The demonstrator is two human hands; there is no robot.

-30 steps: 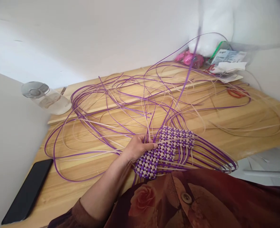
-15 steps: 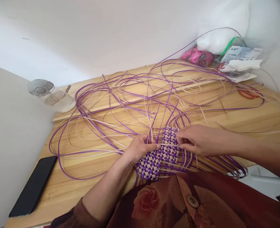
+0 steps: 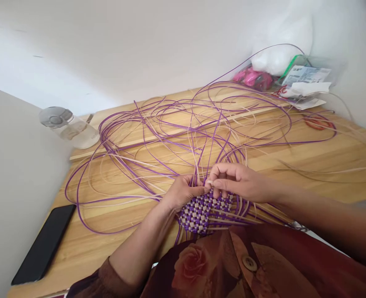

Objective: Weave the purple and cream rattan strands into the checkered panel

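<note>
By the near edge of the desk, the left hand pinches the purple-and-beige woven panel, I'd say to steady it; close by, the right hand nips a beige strand between thumb and forefinger, perhaps for control.

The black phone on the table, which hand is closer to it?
The left. The left hand pinches the woven piece, to the right of the phone and farther up the table; the right hand is farther right still, over the weave.
</note>
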